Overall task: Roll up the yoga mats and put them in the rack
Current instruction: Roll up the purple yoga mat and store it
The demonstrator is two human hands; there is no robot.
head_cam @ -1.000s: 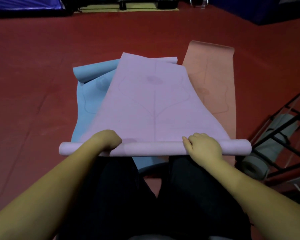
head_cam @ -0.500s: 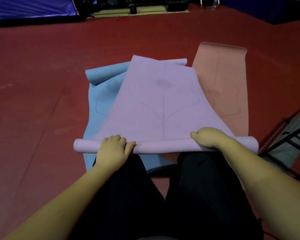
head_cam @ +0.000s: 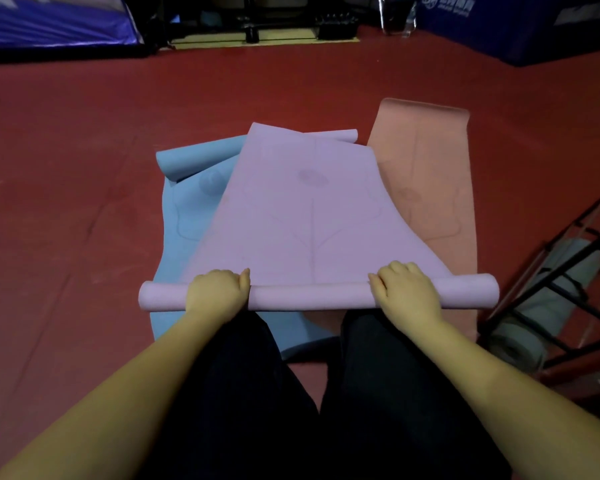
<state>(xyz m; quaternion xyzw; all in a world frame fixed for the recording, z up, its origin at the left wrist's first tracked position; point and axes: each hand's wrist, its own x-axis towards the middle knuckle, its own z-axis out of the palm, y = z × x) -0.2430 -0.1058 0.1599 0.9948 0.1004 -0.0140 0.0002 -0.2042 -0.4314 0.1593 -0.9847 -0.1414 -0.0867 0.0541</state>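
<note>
Purple mat [head_cam: 309,216] is lying on top of the blue mat [head_cam: 191,202] and partly over the pink mat [head_cam: 430,174], its near end already wound into a thin roll across the person's knees. Left hand [head_cam: 219,292] and right hand [head_cam: 404,292] are both curling over that roll, fingers clamped on it, well apart from each other. Mat is looking soft, light and floppy, probably grippy, so the roll is likely loosening or skewing sideways if pressure is uneven. Best hold: spread out along the roll, as now. Rack [head_cam: 568,271] is standing at right, already holding a grey mat [head_cam: 541,306].
</note>
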